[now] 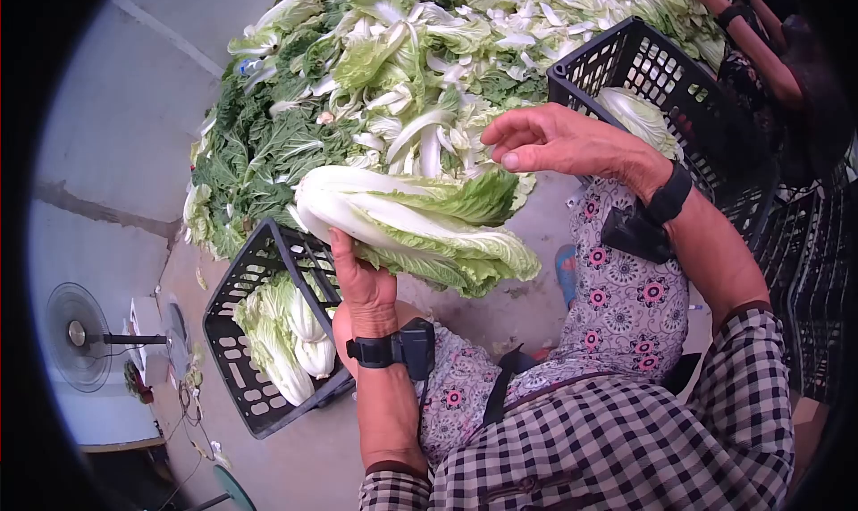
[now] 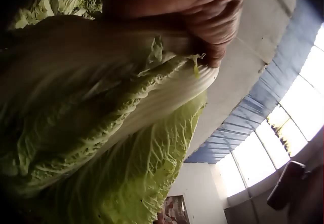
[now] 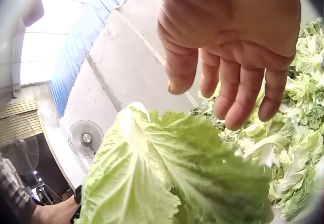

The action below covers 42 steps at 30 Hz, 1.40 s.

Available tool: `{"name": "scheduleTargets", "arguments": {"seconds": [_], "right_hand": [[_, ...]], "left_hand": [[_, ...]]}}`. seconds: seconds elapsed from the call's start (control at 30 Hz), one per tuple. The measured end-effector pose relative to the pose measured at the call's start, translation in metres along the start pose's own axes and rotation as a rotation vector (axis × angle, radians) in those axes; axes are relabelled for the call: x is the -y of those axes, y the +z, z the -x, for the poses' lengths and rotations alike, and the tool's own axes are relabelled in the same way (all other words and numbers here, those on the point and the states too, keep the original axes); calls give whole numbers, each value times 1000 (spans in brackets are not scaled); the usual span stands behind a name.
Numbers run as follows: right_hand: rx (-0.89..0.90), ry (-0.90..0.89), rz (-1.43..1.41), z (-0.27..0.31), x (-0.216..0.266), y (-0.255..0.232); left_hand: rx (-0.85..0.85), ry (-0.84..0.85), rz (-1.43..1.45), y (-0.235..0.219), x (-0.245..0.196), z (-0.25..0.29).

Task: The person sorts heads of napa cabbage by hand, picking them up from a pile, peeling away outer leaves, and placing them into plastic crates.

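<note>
Holds one cabbage (image 1: pixel 402 220) near its white base in the left hand's grip (image 1: pixel 368 287), near crate (image 1: pixel 246 266) and leaf pile (image 1: pixel 268 149), seemingly to bear its weight from below while leaving the right hand's grip (image 1: pixel 567 144), relaxed, unclosed and unladen, free beside the leafy end.

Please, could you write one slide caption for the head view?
Left hand holding a Chinese cabbage near a leaf heap, right hand empty.

No readable lettering (or numbers)
</note>
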State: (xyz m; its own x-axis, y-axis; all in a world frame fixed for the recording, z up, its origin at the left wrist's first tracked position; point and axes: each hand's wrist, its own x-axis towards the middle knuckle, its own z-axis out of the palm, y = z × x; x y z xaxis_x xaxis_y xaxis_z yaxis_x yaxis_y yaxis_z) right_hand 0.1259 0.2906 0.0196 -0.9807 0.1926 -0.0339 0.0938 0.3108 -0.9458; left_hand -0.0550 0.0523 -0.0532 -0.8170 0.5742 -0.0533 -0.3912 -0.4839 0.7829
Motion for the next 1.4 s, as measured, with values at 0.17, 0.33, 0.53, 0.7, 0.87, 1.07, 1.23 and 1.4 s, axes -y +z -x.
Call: {"name": "scheduleTargets", "arguments": {"seconds": [0.17, 0.33, 0.53, 0.7, 0.87, 1.07, 1.23, 1.4], "right_hand": [[36, -37, -5, -3, -3, 4], [80, -61, -36, -9, -1, 12], [144, -127, -43, -18, -6, 26], [197, 12, -30, -20, 2, 22], [86, -100, 0, -25, -9, 29], [53, -116, -119, -26, -5, 28], [88, -186, -132, -28, -8, 33], [-41, -127, -9, -29, 0, 38]], "left_hand": [[76, -61, -33, -1, 6, 2], [209, -107, -150, -5, 12, 3], [373, -72, -444, 32, 16, 16], [396, -38, -629, 39, 15, 19], [478, -40, -563, 37, 19, 18], [463, -237, -514, 39, 9, 17], [527, -114, -766, 36, 15, 18], [351, -175, -289, 31, 24, 18]]}}
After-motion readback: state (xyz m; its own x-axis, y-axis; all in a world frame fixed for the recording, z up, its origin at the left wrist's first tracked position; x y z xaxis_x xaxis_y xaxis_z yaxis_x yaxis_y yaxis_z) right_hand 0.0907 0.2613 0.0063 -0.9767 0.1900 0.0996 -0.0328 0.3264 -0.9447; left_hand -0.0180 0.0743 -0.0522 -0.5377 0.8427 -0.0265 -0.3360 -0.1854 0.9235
